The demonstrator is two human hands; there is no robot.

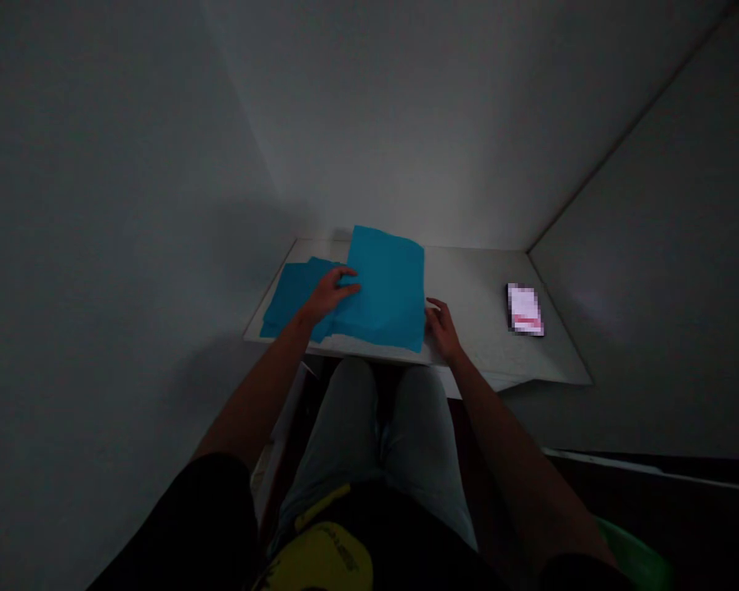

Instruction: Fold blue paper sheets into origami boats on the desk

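Note:
A large blue sheet (385, 287), paper or thin cloth, lies in front of me, its far edge slightly wavy. Fingers apart, my left hand (329, 294) reaches over the left side of this sheet, index finger and thumb lying at its surface. Beside the lower right edge is my right hand (442, 327), fingers loosely parted and low over the table; whether it touches the sheet I cannot tell. More blue sheets (288, 295) overlap at the left, partly covered by my left hand and forearm.
The white table (468, 279) fits into a corner between pale walls. A phone-like device (525, 310) with a lit, pixelated face lies on its right side. My knees are under the front edge. A green object (634, 554) shows low on the right.

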